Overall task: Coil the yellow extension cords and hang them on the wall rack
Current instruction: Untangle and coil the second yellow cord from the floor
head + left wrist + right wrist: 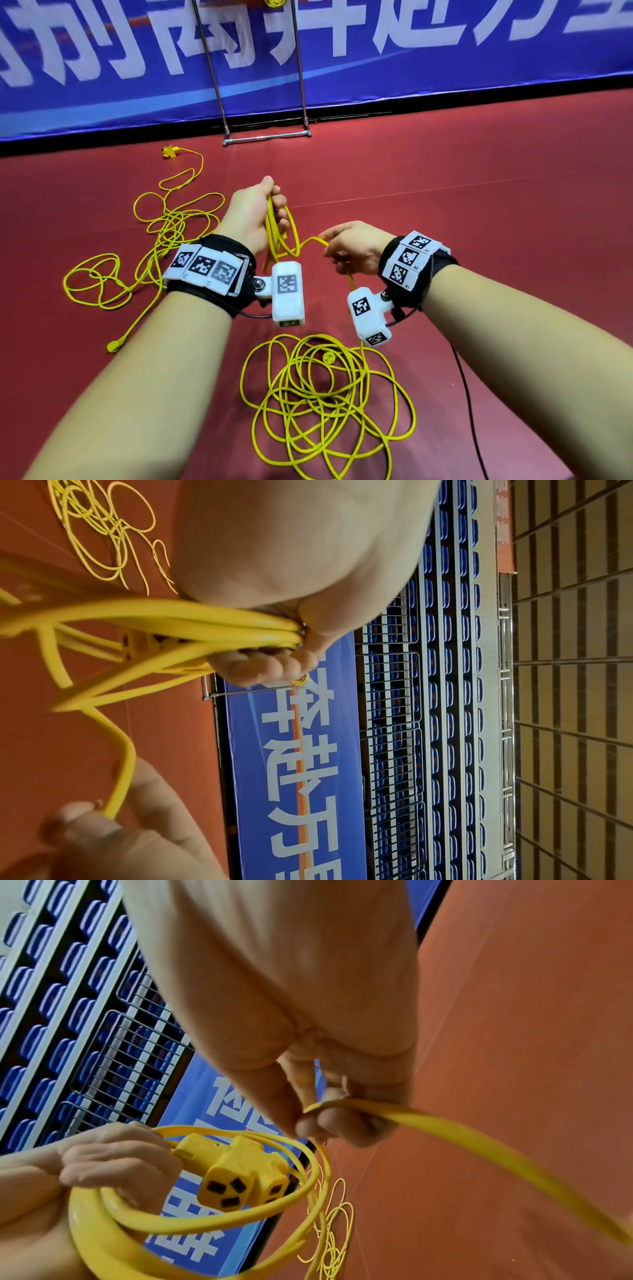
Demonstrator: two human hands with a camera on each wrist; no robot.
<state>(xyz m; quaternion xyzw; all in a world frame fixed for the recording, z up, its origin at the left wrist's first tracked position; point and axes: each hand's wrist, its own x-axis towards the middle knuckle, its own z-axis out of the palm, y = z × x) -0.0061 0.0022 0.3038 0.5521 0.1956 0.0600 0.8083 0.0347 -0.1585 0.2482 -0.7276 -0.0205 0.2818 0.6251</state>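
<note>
1. Head view: a blue banner with large white Chinese characters, cut off by the frame, runs along the far edge of the red floor. A metal rack stands against it. The left hand is raised, fingers curled round several loops of yellow cord. The right hand pinches the same cord, which drops to a loose pile near the floor's near edge. A second cord sprawls at the left.
2. Left wrist view: the fingers clamp the gathered loops; white characters on the banner show.
3. Right wrist view: thumb and fingers pinch the cord; the left hand holds the coil beside a three-way socket.
</note>
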